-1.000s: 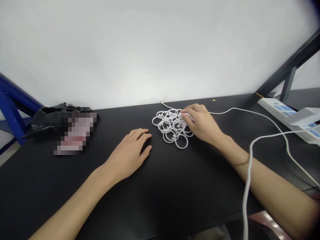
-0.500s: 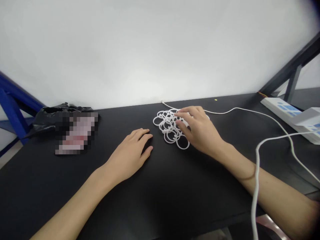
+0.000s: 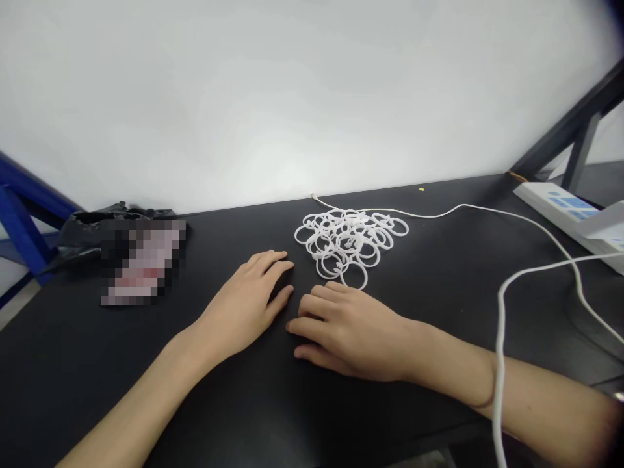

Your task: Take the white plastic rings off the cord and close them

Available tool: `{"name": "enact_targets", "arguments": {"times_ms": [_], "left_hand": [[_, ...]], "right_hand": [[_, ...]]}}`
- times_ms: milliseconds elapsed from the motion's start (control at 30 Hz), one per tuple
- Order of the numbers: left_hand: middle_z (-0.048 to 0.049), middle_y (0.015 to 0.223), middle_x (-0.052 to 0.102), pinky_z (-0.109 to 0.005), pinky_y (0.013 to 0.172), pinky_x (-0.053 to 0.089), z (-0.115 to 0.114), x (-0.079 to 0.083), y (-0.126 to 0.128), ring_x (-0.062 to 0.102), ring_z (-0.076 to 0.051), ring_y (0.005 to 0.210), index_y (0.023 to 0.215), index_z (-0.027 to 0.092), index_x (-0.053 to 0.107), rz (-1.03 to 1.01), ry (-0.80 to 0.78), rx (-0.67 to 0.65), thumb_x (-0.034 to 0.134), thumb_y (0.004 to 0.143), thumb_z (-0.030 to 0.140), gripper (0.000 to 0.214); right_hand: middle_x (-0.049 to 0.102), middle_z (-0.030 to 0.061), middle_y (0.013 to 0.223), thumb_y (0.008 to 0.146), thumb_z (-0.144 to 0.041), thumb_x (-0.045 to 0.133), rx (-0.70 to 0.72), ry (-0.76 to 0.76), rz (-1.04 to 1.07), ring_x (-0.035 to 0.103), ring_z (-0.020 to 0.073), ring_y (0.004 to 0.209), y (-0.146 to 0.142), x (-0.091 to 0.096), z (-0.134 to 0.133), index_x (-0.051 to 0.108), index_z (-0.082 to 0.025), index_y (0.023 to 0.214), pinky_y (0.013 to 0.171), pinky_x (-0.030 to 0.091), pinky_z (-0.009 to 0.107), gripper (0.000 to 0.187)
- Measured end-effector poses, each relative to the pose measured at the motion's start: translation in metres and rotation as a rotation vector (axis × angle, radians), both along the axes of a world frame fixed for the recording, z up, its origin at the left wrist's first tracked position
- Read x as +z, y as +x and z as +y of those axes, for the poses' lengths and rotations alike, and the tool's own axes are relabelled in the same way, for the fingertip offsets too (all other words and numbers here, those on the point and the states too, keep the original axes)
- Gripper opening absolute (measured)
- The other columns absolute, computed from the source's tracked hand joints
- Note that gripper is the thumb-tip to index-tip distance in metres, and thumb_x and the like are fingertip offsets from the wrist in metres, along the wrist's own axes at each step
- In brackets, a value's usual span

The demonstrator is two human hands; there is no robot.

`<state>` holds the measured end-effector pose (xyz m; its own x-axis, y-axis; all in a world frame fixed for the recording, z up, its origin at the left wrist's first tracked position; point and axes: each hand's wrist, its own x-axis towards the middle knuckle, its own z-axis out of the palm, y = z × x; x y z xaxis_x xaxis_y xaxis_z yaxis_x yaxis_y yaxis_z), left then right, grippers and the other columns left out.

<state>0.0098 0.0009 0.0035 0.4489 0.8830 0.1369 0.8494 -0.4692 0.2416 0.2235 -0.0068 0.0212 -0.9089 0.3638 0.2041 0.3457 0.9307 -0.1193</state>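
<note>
A pile of several thin white rings [image 3: 348,242], with small tabs or loops on them, lies on the black tabletop [image 3: 234,416]. They look like curtain rings. My left hand [image 3: 248,296] rests palm down at the left of the pile, fingers spread and holding nothing. In front of the pile, close to its nearest ring, is my right hand [image 3: 341,331], palm down. Its thumb and index finger are apart and its other fingers bend a little. Nothing shows in it, though its palm is hidden.
At the left lie a black plastic bag [image 3: 82,237] and a blurred-out flat object [image 3: 149,263]. A white power strip [image 3: 560,201] is at the right. One white cable [image 3: 429,215] runs behind the rings; another [image 3: 500,338] hangs across my right forearm. A white wall [image 3: 312,97] stands behind.
My right hand has come off the rings and moved toward me and to the left, uncovering the pile. My left hand has stayed nearly still. The view has shifted slightly.
</note>
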Motion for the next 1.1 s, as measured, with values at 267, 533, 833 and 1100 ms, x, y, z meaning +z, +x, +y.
{"name": "enact_targets", "arguments": {"times_ms": [267, 533, 833, 1100], "left_hand": [[-0.0119, 0.146, 0.051, -0.053, 0.112, 0.040, 0.000, -0.001, -0.003, 0.043, -0.030, 0.137, 0.131, 0.018, 0.056, 0.008, 0.002, 0.005, 0.039, 0.099, 0.039, 0.042], [-0.0123, 0.145, 0.051, -0.052, 0.112, 0.040, 0.000, -0.001, -0.002, 0.043, -0.030, 0.137, 0.131, 0.017, 0.056, 0.007, 0.005, -0.004, 0.039, 0.099, 0.038, 0.042], [-0.0120, 0.146, 0.051, -0.054, 0.112, 0.040, -0.004, 0.001, -0.002, 0.042, -0.031, 0.137, 0.133, 0.016, 0.055, 0.018, 0.010, -0.008, 0.040, 0.099, 0.040, 0.044], [-0.0114, 0.147, 0.050, -0.052, 0.114, 0.039, -0.005, 0.001, -0.004, 0.041, -0.030, 0.138, 0.135, 0.015, 0.054, 0.080, 0.013, -0.006, 0.039, 0.100, 0.039, 0.045]], "right_hand": [[0.065, 0.0067, 0.092, 0.099, -0.036, 0.049, -0.007, 0.016, 0.003, 0.055, 0.0192, 0.082, -0.002, 0.001, -0.003, 0.068, -0.016, 0.100, 0.075, 0.044, 0.034, 0.028], [0.066, 0.0072, 0.091, 0.100, -0.034, 0.047, 0.005, 0.012, 0.040, 0.056, 0.0189, 0.082, -0.001, 0.000, 0.000, 0.068, -0.015, 0.103, 0.076, 0.046, 0.034, 0.029], [0.063, 0.0161, 0.120, 0.092, -0.046, 0.059, -0.504, 0.184, 0.357, 0.057, 0.0284, 0.109, 0.024, 0.003, 0.047, 0.065, -0.014, 0.119, 0.097, 0.047, 0.046, 0.041], [0.052, 0.0202, 0.142, 0.079, -0.080, 0.049, -0.772, 0.012, 0.061, 0.046, 0.0417, 0.130, 0.037, -0.005, 0.070, 0.047, -0.016, 0.145, 0.107, 0.036, 0.060, 0.092]]}}
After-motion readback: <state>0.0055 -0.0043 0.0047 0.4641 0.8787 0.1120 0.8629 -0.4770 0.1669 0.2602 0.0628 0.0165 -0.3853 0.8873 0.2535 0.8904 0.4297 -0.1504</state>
